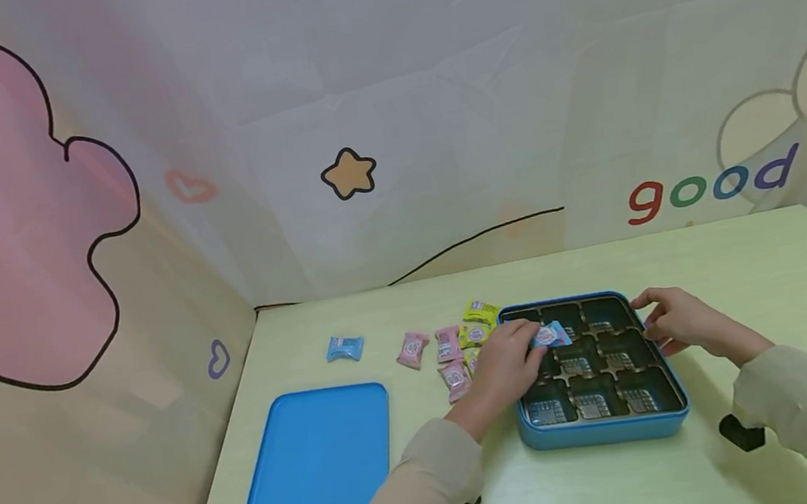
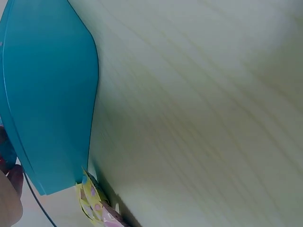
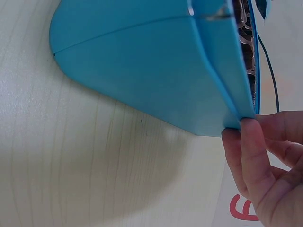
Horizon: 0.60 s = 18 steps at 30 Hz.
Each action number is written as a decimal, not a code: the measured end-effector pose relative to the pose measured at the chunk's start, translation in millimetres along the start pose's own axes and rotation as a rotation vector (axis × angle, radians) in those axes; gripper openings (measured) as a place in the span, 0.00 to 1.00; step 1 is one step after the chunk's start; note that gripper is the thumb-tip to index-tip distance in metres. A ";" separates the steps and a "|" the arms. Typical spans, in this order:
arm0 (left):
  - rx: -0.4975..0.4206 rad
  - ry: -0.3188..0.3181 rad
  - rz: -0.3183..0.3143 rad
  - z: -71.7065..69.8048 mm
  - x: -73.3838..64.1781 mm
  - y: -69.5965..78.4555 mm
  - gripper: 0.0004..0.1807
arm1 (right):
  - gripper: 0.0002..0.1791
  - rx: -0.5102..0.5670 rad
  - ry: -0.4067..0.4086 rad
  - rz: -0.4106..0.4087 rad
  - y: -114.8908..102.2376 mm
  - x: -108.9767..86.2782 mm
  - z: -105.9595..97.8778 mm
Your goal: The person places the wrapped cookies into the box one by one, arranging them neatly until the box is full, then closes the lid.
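A blue tin box (image 1: pixel 607 431) holds a dark divided tray (image 1: pixel 605 370) with several square compartments. Over its back left part my left hand (image 1: pixel 502 367) pinches a blue wrapped candy (image 1: pixel 554 334). At the box's right side is my right hand (image 1: pixel 692 323), its fingertips (image 3: pixel 253 135) at the rim near the back corner, gripping the edge. Left of the box lie pink candies (image 1: pixel 448 344) and yellow candies (image 1: pixel 481 311), some partly hidden by my left hand. The left wrist view shows only a bit of that hand (image 2: pixel 9 201) at its edge.
A flat blue tray or lid (image 1: pixel 319 460) lies at the table's left front. Behind it lies a single blue candy (image 1: pixel 345 347), with a pink candy (image 1: pixel 412 350) farther right. A printed cloth backdrop (image 1: pixel 437 155) rises along the table's back and left edges.
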<state>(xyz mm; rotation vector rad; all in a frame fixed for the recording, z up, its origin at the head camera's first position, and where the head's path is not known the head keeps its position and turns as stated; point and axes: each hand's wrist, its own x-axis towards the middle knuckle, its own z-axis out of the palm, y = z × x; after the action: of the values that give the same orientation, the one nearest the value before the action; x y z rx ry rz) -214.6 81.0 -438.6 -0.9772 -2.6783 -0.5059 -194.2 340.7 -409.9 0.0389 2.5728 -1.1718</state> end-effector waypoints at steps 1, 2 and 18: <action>0.002 0.001 0.000 0.2 0.5 0.3 0.18 | 0.25 -0.001 0.001 0.001 -0.1 0.1 0.0; 0.006 0.003 0.002 0.5 1.1 0.6 0.18 | 0.25 0.000 0.000 0.002 0.0 0.3 0.0; 0.053 0.051 -0.008 7.8 10.4 -0.3 0.16 | 0.25 0.006 -0.003 0.006 -0.5 -0.5 -0.5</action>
<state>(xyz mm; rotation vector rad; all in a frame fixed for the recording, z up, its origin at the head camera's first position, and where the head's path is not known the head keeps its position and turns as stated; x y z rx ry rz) -223.4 89.9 -442.1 -0.9266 -2.6374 -0.4524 -194.0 340.9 -409.0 0.0467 2.5651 -1.1763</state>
